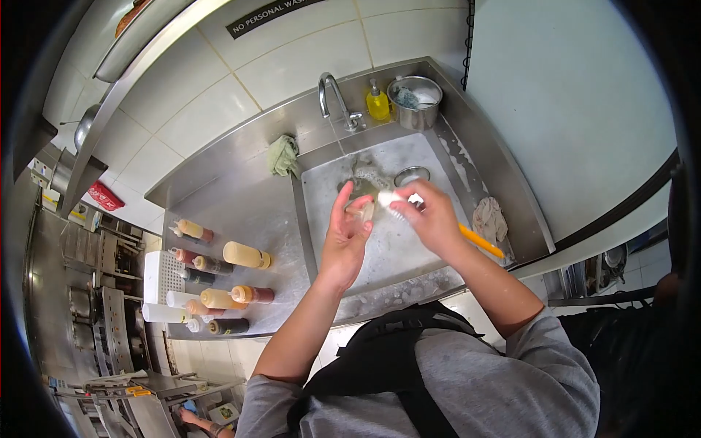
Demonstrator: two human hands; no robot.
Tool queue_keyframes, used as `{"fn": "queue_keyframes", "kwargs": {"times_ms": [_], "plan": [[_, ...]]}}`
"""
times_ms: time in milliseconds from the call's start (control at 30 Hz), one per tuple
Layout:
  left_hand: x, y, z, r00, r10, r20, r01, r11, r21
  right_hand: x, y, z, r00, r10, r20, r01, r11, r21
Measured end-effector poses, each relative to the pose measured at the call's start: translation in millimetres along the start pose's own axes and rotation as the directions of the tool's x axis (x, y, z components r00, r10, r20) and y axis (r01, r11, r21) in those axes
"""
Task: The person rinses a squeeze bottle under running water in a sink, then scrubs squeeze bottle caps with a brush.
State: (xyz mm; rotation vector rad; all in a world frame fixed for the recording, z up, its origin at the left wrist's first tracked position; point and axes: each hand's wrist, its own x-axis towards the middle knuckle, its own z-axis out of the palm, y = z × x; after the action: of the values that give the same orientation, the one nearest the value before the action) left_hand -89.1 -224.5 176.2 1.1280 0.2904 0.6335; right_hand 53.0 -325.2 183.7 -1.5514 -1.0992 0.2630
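Observation:
Both my hands are raised over the soapy sink (pixel 328 252). In my left hand (pixel 345 237), pinched between thumb and fingers, is a small translucent piece (pixel 369 212), whose kind I cannot make out. My right hand (pixel 434 219) grips a brush (pixel 481 241); its orange handle sticks out past my wrist. The white brush head (pixel 389 200) is close to the small piece; whether they touch is unclear. Beyond my hands, a round metal-rimmed item (pixel 412 175) sits in the suds under the tap (pixel 326 91).
Several squeeze bottles (pixel 247 255) stand on the left drainboard beside a white perforated basket (pixel 162 277). A green cloth (pixel 282 155) hangs at the sink's left edge. Behind are a yellow soap bottle (pixel 377 102) and a metal pot (pixel 415 109). A wet rag (pixel 490 220) lies right.

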Motion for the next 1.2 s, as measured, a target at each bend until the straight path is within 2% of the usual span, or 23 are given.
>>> {"fn": "queue_keyframes", "kwargs": {"times_ms": [67, 100, 200, 267, 333, 400, 467, 500, 533, 600, 633, 700, 767, 800, 833, 867, 900, 933, 1000, 1067, 1100, 1167, 1200], "plan": [[1, 2, 2, 0.999, 0.010, 0.051, -0.015, 0.995, 0.102, 3, -11, -1, 0.994, -0.091, -0.058, 0.095, 0.993, 0.063], [0, 2, 1, 0.999, 0.007, 0.050, -0.013, 0.994, 0.104, 2, -19, 1, 0.941, -0.336, -0.040, 0.322, 0.926, -0.195], [1, 1, -3, 0.996, -0.008, 0.090, -0.004, 0.992, 0.125, 8, -14, -5, 0.945, -0.328, -0.008, 0.316, 0.915, -0.249], [0, 0, -4, 0.998, -0.039, 0.051, 0.031, 0.988, 0.150, 5, -21, -5, 0.963, -0.271, -0.001, 0.262, 0.931, -0.253], [0, 2, -6, 0.996, -0.023, 0.092, 0.012, 0.992, 0.122, -6, -34, 1, 0.934, -0.352, 0.065, 0.355, 0.894, -0.274], [0, 2, -5, 0.990, -0.009, 0.139, -0.004, 0.996, 0.092, -2, -22, 1, 0.928, -0.371, 0.045, 0.367, 0.882, -0.296], [-2, 2, -3, 0.998, -0.056, 0.035, 0.051, 0.990, 0.132, 4, -11, -2, 0.960, -0.279, 0.011, 0.270, 0.917, -0.295], [-1, 3, -3, 0.998, -0.054, 0.037, 0.049, 0.990, 0.133, 1, -20, 1, 0.929, -0.369, 0.019, 0.356, 0.881, -0.313], [-1, 3, -5, 0.996, -0.037, 0.084, 0.031, 0.996, 0.078, -3, -23, 3, 0.929, -0.369, 0.018, 0.356, 0.880, -0.313], [-2, 2, -5, 0.990, -0.022, 0.136, 0.019, 1.000, 0.024, -8, -25, 6, 0.938, -0.346, 0.025, 0.341, 0.905, -0.254], [-3, 3, -3, 0.995, -0.039, 0.093, 0.034, 0.998, 0.052, -7, -22, 4, 0.939, -0.344, 0.023, 0.338, 0.906, -0.256], [-4, 6, 1, 0.998, -0.048, 0.050, 0.044, 0.996, 0.078, 1, -11, -2, 0.970, -0.244, 0.004, 0.240, 0.947, -0.214], [-5, 8, 5, 0.995, -0.055, 0.079, 0.064, 0.991, -0.115, -5, -17, 1, 0.966, -0.257, 0.025, 0.256, 0.942, -0.216], [-5, 9, 5, 0.995, -0.056, 0.081, 0.065, 0.991, -0.115, -8, -19, 2, 0.963, -0.266, 0.045, 0.269, 0.938, -0.216], [-6, 10, 4, 0.994, -0.066, 0.089, 0.082, 0.977, -0.195, -6, -18, 0, 0.963, -0.266, 0.044, 0.269, 0.938, -0.217], [-7, 11, 4, 0.992, -0.075, 0.098, 0.099, 0.957, -0.273, -3, -16, -2, 0.983, -0.177, 0.036, 0.181, 0.971, -0.158], [-6, 8, 3, 0.993, -0.074, 0.097, 0.098, 0.957, -0.272, -1, -14, -2, 0.996, -0.088, 0.034, 0.091, 0.991, -0.097], [-4, 4, 2, 0.996, -0.049, 0.073, 0.068, 0.953, -0.295, -3, -16, 1, 0.995, -0.090, 0.035, 0.093, 0.991, -0.096], [-1, 1, 3, 0.998, -0.025, 0.049, 0.039, 0.947, -0.319, -13, -23, 12, 0.966, -0.256, 0.018, 0.255, 0.952, -0.169], [1, 3, 7, 0.989, -0.106, -0.099, 0.049, 0.886, -0.460, -12, -24, 14, 0.965, -0.263, 0.018, 0.263, 0.951, -0.163], [2, 3, 7, 0.989, -0.106, -0.099, 0.049, 0.887, -0.459, -8, -22, 14, 0.968, -0.251, -0.014, 0.244, 0.952, -0.186], [4, 3, 7, 0.972, -0.212, -0.105, 0.130, 0.848, -0.514, -9, -25, 18, 0.969, -0.241, -0.046, 0.227, 0.952, -0.207], [5, 1, 4, 0.972, -0.212, -0.105, 0.130, 0.849, -0.513, -18, -31, 24, 0.952, -0.306, 0.002, 0.299, 0.928, -0.222]]}}
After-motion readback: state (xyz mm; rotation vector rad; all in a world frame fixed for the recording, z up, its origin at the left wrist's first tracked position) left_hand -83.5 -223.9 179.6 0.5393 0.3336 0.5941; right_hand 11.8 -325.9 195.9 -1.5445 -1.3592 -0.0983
